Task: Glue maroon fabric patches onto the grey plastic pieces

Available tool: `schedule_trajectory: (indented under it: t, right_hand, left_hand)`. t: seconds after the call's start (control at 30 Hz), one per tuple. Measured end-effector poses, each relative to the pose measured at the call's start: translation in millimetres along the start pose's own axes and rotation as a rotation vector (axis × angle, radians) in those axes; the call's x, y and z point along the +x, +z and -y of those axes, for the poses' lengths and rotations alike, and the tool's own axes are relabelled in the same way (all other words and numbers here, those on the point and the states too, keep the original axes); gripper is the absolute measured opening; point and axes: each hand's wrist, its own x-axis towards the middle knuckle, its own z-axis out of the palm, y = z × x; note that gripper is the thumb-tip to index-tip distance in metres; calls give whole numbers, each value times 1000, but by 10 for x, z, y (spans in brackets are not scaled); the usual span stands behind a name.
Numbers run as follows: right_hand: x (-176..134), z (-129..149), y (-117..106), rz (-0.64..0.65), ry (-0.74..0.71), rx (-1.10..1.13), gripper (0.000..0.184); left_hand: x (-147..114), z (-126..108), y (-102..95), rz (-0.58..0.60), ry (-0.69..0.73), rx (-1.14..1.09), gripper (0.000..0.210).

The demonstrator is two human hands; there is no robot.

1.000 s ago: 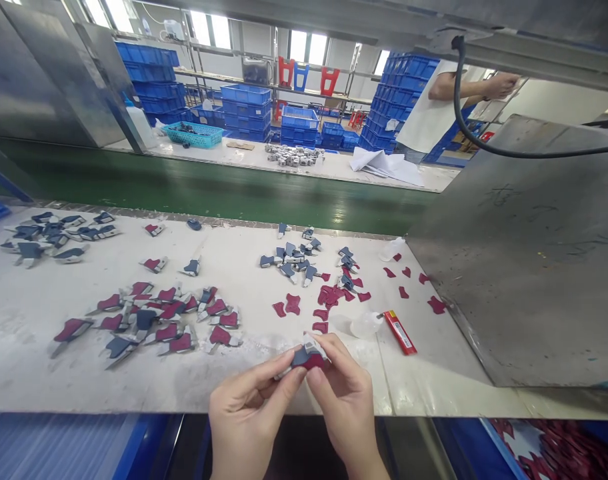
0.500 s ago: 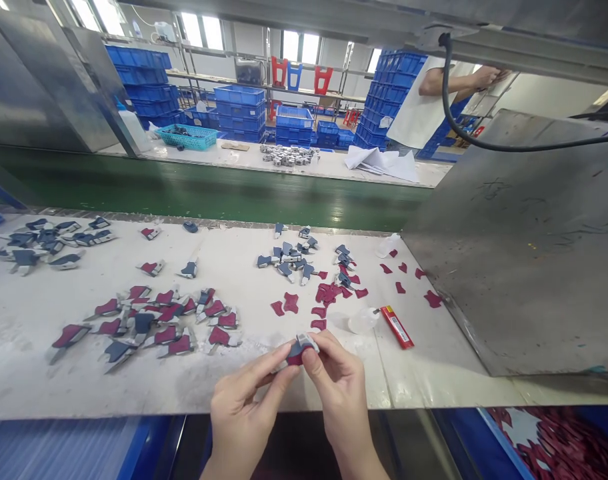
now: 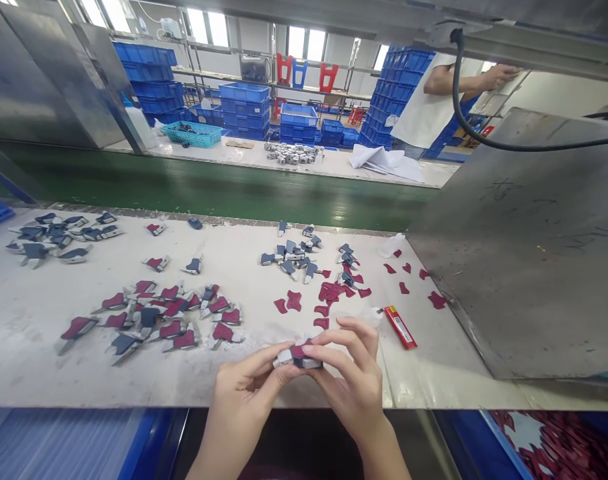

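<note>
Between my two hands, just over the front of the white worktop (image 3: pixel 264 393), is a small grey-and-navy plastic part with a maroon pad (image 3: pixel 299 351) on its upper face. My left hand (image 3: pixel 249 393) pinches its left end between thumb and fingers. At the right end, my right hand (image 3: pixel 351 380) grips it with the thumb below and fingers on the maroon pad. Beyond the hands lies a pile of loose maroon pads (image 3: pixel 331 291). Similar parts with maroon faces (image 3: pixel 171 328) are heaped to the left, and navy-faced parts (image 3: pixel 290 253) sit farther back.
A red-and-yellow packet (image 3: pixel 400 328) lies right of my hands, by a clear plastic piece (image 3: pixel 371 315). A metal panel (image 3: pixel 529 253) bounds the right side. Below right is a blue bin of maroon pieces (image 3: pixel 569 440). Another person (image 3: pixel 419 100) stands across the line.
The part has been turned so its maroon pad faces up and its grey end points left. My right hand's fingers have lifted and spread over the top. The view has shifted slightly.
</note>
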Motion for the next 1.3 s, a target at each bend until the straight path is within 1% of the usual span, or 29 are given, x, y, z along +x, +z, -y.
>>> schedule_trajectory:
  t: [0.1, 0.23, 0.33, 0.43, 0.57, 0.6, 0.7, 0.73, 0.8, 0.87, 0.9, 0.97, 1.03, 1.1, 1.17, 1.3]
  right_hand:
    - [-9, -16, -5, 48, -25, -23, 28]
    - [-61, -20, 28, 10, -45, -42, 27]
    - [-89, -29, 49, -17, -35, -45, 28]
    - [-74, -31, 54, -56, -13, 45, 28]
    - [-26, -24, 31, -70, 91, 195, 50]
    - [-21, -27, 18, -62, 88, 200, 48]
    - [-33, -54, -35, 0, -2, 158, 29]
    - [-44, -65, -53, 29, -32, 135, 25]
    - [-66, -79, -78, 78, -70, 90, 24]
    - [-82, -74, -74, 66, -83, 70, 28]
    - [-86, -63, -60, 29, -70, 81, 31]
    - [-86, -30, -16, -46, 3, 151, 41]
    - [-77, 14, 31, -51, 94, 258, 50]
    - [-63, 62, 61, 4, 141, 336, 48]
    - [-54, 111, 72, 31, 143, 362, 40]
    - [-65, 211, 86, -34, 166, 332, 40]
  left_hand:
    - [13, -9, -31, 56, -22, -10, 18]
    - [47, 31, -54, 159, -47, -45, 18]
    - [61, 34, -43, 150, -102, -133, 18]
    - [53, -8, -19, 126, -154, -195, 22]
    - [39, -52, 0, 137, -186, -220, 24]
    - [39, -52, 2, 140, -194, -233, 24]
    - [55, -27, -1, 148, -218, -268, 27]
    - [64, -13, -3, 147, -228, -265, 28]
    - [84, 19, -8, 139, -253, -244, 29]
    - [97, 49, -4, 133, -277, -253, 29]
    - [99, 60, 1, 137, -283, -284, 30]
    - [96, 76, 21, 163, -261, -386, 32]
    - [85, 89, 46, 209, -218, -475, 32]
    - [69, 113, 72, 248, -192, -513, 30]
    - [46, 155, 98, 260, -210, -535, 28]
    - [-19, 276, 162, 170, -280, -667, 37]
